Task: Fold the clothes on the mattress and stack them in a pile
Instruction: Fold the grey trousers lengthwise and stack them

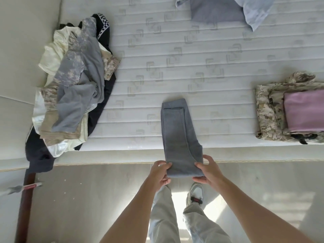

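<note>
A pair of grey trousers, folded lengthwise, lies on the white mattress and hangs over its near edge. My left hand grips the left corner of the near end. My right hand grips the right corner. A heap of unfolded clothes in grey, cream, camouflage and dark navy covers the mattress's left side. On the right stands a folded pile: camouflage pieces with a pink garment on top.
More loose garments, grey and light blue, lie at the far edge. A dark wooden pole stands on the pale floor at the left. My legs and a white shoe are below the hands.
</note>
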